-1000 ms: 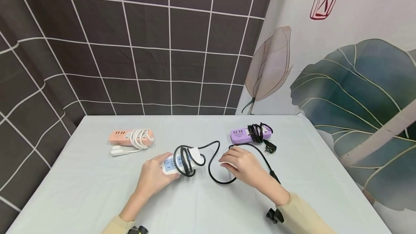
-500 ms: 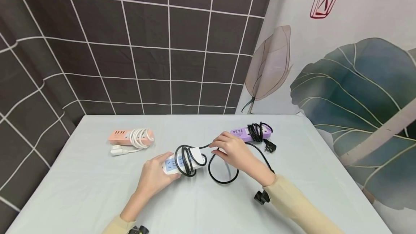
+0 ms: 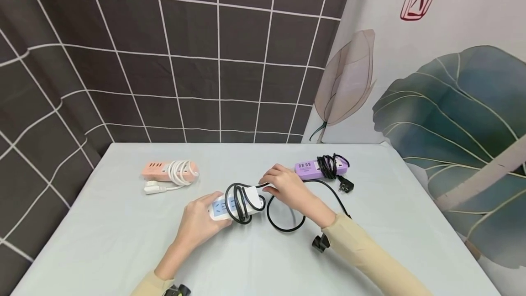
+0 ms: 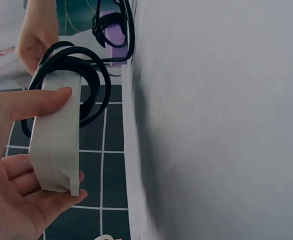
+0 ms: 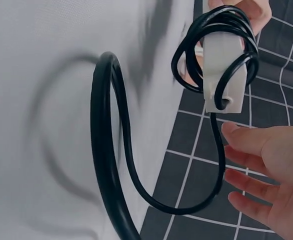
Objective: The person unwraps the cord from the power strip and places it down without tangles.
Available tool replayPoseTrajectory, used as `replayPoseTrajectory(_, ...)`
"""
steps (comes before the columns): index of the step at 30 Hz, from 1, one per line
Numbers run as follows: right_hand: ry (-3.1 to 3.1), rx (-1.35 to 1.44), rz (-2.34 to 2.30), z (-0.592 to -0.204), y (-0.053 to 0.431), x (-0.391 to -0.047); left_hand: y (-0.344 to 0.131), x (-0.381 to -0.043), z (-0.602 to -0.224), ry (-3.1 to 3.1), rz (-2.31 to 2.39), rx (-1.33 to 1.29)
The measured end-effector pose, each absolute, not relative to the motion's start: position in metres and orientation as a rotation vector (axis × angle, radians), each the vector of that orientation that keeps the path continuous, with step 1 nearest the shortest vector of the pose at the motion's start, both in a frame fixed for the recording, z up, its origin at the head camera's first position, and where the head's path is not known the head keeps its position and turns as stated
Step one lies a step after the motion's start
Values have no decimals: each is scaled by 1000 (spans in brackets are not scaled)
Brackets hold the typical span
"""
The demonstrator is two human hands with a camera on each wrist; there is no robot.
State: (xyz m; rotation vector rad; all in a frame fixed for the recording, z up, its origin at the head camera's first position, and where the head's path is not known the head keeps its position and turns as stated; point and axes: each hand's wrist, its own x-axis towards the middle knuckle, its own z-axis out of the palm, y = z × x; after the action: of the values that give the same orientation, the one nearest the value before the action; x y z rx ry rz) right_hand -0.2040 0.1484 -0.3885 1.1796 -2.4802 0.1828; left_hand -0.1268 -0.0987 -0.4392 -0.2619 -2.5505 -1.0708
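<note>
My left hand [image 3: 197, 223] grips the near end of a white power strip [image 3: 222, 208] with a blue socket face, held tilted above the table. In the left wrist view the thumb lies across the white casing [image 4: 56, 140] and the fingers curl under it. Several loops of black cord [image 3: 241, 209] wrap its far end. From there the cord runs right in a loose loop [image 3: 287, 230]. My right hand [image 3: 289, 189] is beside the strip's far end; in the right wrist view its fingers [image 5: 254, 185] are loosely bent, fingertips right at the hanging cord [image 5: 219, 170].
A pink power strip [image 3: 156, 171] with its white cord [image 3: 177, 173] wound round it lies at the back left. At the back right sits a purple power strip [image 3: 306, 169] wrapped in black cord, its black plug [image 3: 346, 184] beside it. Dark gridded cloth [image 3: 185, 76] hangs behind the table.
My right hand has moved left along the cord, from the loop's right side to near the white power strip. The left hand keeps its grip on the strip almost unmoved.
</note>
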Motion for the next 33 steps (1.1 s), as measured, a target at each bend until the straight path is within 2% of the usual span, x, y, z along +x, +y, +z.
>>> replayPoseTrajectory(33,-2336,1055,140,-396,141,-201,-97,-125,-444,-2575,-1126,-264)
